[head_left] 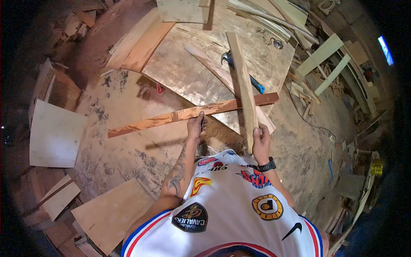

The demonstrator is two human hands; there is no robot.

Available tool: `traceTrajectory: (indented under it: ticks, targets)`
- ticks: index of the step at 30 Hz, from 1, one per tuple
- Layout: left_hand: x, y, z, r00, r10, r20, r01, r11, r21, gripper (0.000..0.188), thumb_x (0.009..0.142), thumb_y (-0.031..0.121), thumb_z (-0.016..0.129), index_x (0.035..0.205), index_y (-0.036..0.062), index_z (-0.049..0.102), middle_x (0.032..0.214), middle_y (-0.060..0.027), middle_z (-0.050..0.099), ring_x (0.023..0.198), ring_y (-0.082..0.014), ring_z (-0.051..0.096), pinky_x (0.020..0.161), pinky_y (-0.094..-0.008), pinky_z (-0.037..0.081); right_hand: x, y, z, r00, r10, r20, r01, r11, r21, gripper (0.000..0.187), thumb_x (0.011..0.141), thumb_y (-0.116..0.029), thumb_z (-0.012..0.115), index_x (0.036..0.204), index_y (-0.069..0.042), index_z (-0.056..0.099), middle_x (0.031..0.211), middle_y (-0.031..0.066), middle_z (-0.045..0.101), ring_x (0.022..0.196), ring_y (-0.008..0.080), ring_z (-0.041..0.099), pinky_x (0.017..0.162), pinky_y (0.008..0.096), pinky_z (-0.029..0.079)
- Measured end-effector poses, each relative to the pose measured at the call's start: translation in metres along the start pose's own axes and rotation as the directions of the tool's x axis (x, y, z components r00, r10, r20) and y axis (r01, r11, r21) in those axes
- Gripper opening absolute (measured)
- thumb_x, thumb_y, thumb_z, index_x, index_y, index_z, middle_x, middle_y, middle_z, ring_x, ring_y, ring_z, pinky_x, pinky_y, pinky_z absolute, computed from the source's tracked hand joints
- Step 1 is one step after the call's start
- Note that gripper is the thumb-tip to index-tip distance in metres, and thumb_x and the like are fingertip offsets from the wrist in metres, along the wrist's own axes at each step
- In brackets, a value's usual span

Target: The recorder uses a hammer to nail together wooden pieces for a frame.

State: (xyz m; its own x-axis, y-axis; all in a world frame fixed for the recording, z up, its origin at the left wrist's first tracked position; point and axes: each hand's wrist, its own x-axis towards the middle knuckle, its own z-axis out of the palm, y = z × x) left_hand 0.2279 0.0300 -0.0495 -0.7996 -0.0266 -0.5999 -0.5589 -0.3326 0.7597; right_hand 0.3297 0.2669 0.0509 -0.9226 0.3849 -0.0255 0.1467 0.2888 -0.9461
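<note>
My left hand is closed around the near edge of a long reddish-brown wooden strip, its thumb on top. The strip slants up to the right and passes beneath a pale wooden strip. Near that pale strip's lower end, my right hand grips it, thumb on the upper face; a black watch is on that wrist. Behind the pale strip lies a claw hammer with a blue and black handle, partly hidden. Another light board runs diagonally under both strips on a large plywood sheet.
Tan boards lean at the far left of the sheet. Thin strips are piled at the far right, near a small round metal object. A dark cord crosses the dusty floor. White and tan panels stand at left.
</note>
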Motion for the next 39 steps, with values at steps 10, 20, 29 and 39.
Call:
traceTrajectory:
  ticks: [10,20,29,39]
  targets:
    - [-0.013,-0.009,-0.036,0.96,-0.094,0.263,0.135,0.98,-0.144,0.076,0.093,0.061,0.049,0.131,-0.0036,0.045,0.117,-0.0219,0.063,0.103,-0.0259,0.064,0.086,-0.0338,0.052,0.021,0.017,0.096,0.959,-0.02,0.282,-0.096,0.915,0.391,0.035,0.096,-0.009,0.057,0.127,0.001,0.044,0.106,0.0093,0.062,0.1,0.0143,0.058,0.087,0.0281,0.046]
    - [-0.016,-0.015,-0.051,0.971,-0.078,0.226,0.12,0.976,-0.183,0.064,0.098,0.055,0.045,0.135,0.003,0.044,0.118,-0.019,0.061,0.101,-0.0233,0.063,0.086,-0.0345,0.051,0.015,0.04,0.138,0.901,0.092,0.424,-0.178,0.969,0.169,0.034,0.094,-0.008,0.06,0.124,0.003,0.045,0.095,0.0082,0.064,0.087,0.0103,0.06,0.079,0.0258,0.048]
    - [-0.006,0.002,-0.022,0.926,0.03,0.375,0.047,0.98,-0.194,0.047,0.096,0.039,0.058,0.116,-0.0033,0.059,0.107,-0.0097,0.065,0.096,-0.0167,0.063,0.085,-0.0311,0.052,0.031,0.058,0.149,0.919,0.108,0.379,-0.184,0.968,0.169,0.041,0.091,-0.018,0.066,0.123,0.003,0.05,0.088,0.0104,0.065,0.082,0.0152,0.062,0.073,0.0294,0.05]
    - [0.003,-0.001,-0.023,0.919,-0.012,0.394,0.061,0.992,-0.111,0.043,0.098,0.035,0.055,0.117,-0.0035,0.06,0.109,-0.0115,0.067,0.096,-0.0192,0.065,0.086,-0.0325,0.051,0.032,0.047,0.137,0.831,0.163,0.533,-0.237,0.969,0.073,0.035,0.092,-0.018,0.066,0.113,0.008,0.056,0.095,0.0131,0.068,0.082,0.0149,0.064,0.071,0.0297,0.052]
